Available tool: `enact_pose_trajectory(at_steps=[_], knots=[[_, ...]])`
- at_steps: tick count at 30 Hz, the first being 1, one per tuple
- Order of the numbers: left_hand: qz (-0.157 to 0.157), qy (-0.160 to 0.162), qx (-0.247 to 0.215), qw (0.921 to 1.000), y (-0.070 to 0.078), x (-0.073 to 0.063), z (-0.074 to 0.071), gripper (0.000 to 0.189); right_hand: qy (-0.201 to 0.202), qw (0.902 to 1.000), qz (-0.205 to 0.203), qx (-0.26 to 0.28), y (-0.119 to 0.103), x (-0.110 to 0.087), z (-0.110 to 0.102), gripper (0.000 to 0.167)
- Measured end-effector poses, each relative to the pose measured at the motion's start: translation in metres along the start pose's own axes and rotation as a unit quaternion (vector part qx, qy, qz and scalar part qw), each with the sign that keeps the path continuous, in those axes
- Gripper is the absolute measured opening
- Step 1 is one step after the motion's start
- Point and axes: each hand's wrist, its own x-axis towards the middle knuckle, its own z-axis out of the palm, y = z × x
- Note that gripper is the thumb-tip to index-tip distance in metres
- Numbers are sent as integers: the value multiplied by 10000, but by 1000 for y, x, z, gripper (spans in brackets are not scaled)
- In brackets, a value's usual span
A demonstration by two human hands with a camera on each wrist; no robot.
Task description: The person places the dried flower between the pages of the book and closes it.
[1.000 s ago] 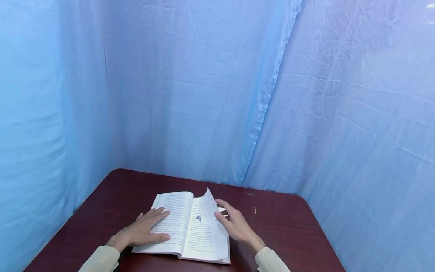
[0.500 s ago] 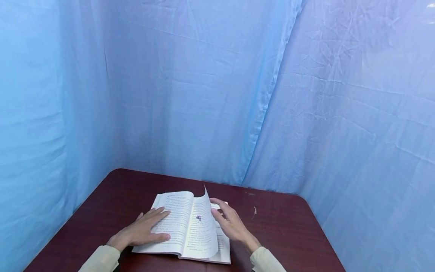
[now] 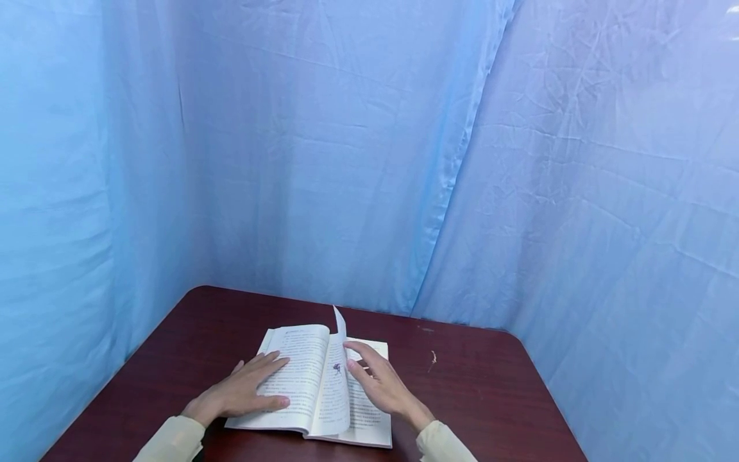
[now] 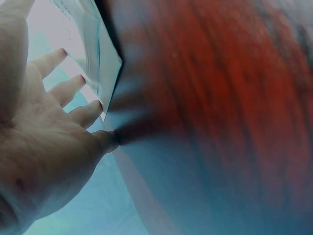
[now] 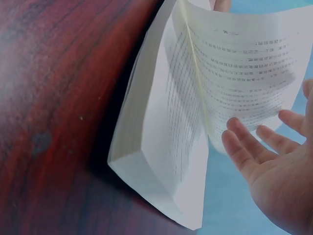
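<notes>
An open book (image 3: 303,353) with printed text lies on the table, its left pages beneath my left hand (image 3: 242,388). That hand rests on them with fingers spread. A single page (image 3: 337,410) stands up from the right side, curled leftward, with a small dark drawing on it. My right hand (image 3: 382,384) is at this page's right side, thumb and forefinger at its edge, fingers loosely extended. In the right wrist view the lifted page (image 5: 239,63) bows behind the fingers (image 5: 242,147). In the left wrist view only the book's corner (image 4: 90,39) shows beyond the fingertips.
The dark red wooden table (image 3: 473,391) has rounded far corners. Right of the book is a small pale mark (image 3: 433,358) on its surface. Light blue curtains (image 3: 323,160) hang behind the table and along both sides.
My right hand has moved left, pushing the page from nearly flat to upright and uncovering the printed page beneath. My left hand has stayed in place.
</notes>
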Motion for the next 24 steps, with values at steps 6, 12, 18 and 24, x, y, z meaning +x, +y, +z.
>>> enact_pose_trajectory(at_steps=[6, 12, 18, 24], knots=[[-12, -12, -25, 10000, 0, 1, 0, 97, -159, 9988, 440, -132, -13, 1, 7, 48], [-7, -23, -69, 10000, -2, 1, 0, 97, -292, 9986, 441, -42, -15, 2, 12, 48], [-38, -44, -94, 9999, -4, 2, 0, 96, -373, 9984, 431, 5, -16, 4, 19, 49], [-76, -52, -87, 9999, -5, 2, -1, 96, -434, 9983, 385, 73, -18, 7, 24, 48]])
